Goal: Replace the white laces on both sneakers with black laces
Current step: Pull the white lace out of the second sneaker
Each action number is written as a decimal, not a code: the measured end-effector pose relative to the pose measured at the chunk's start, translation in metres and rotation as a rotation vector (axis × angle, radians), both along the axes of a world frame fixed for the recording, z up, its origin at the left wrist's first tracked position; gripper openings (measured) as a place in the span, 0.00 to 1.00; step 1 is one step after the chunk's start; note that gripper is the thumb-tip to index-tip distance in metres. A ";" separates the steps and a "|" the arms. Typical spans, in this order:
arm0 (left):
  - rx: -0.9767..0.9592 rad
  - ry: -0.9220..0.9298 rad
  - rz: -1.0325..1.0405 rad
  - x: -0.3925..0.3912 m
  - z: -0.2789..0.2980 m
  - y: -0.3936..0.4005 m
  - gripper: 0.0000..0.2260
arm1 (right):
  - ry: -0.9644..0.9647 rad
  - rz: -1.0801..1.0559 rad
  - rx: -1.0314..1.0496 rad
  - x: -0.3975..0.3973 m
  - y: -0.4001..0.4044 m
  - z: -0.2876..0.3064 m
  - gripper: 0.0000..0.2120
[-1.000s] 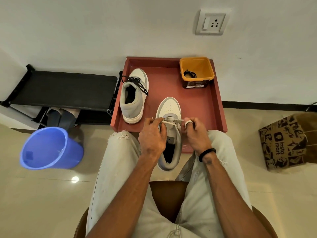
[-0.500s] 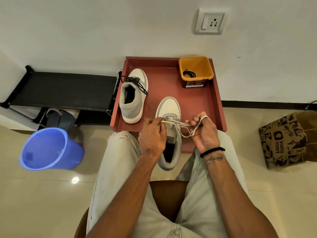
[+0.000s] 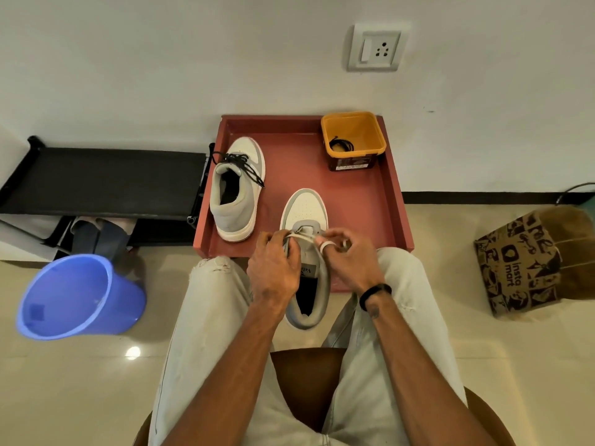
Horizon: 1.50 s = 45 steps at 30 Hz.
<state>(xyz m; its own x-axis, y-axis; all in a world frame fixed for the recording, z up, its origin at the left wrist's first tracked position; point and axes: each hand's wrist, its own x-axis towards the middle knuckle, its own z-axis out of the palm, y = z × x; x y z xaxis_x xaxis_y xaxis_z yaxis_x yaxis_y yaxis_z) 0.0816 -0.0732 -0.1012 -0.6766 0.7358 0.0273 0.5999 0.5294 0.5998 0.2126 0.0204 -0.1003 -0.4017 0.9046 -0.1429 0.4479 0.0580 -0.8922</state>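
The fingers (image 3: 326, 235) of the right hand (image 3: 349, 262) are curled and pinch the white lace (image 3: 301, 236), which is wound in a loop around one finger. The left hand (image 3: 273, 268) holds the near sneaker (image 3: 306, 252) at its left side, and its fingertips pinch the other part of the same lace above the tongue. This sneaker lies with its toe on the red tray (image 3: 394, 201) and its heel over the near edge of the tray, between the knees of the person.

The second sneaker (image 3: 236, 191) stands in the left part of the tray, close to the left wall, and it carries a black lace (image 3: 244, 165). Between the two sneakers there is a narrow strip of bare tray floor; a wider bare part lies to the right of the near sneaker, up to the right wall.

In the far right corner of the tray stands an orange container (image 3: 354, 140), open at the top, with a coiled black lace (image 3: 341, 144) inside. On the floor at the left stands a blue bucket (image 3: 77, 297); I cannot tell if something is in it. A brown paper bag (image 3: 528, 262) stands on the floor at the right, well apart from the tray. A black rack (image 3: 103, 181) is just beside the tray's left wall.
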 end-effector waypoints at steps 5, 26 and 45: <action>-0.003 0.017 -0.001 0.000 -0.003 0.002 0.16 | -0.078 0.089 0.055 0.004 0.006 -0.006 0.07; 0.096 0.099 -0.058 -0.012 0.005 0.047 0.14 | 0.321 -0.226 -0.228 -0.010 0.020 0.004 0.05; 0.306 -0.526 -0.201 -0.058 0.098 0.071 0.06 | -0.041 0.197 0.100 -0.049 0.070 0.093 0.08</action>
<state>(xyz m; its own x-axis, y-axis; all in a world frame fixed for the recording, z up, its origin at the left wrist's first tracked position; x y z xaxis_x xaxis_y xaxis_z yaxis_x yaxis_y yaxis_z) 0.0232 -0.0023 -0.0036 -0.5065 0.8612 -0.0418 0.2538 0.1953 0.9474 0.1637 0.0907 -0.0075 -0.5680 0.8195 -0.0762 0.4548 0.2354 -0.8589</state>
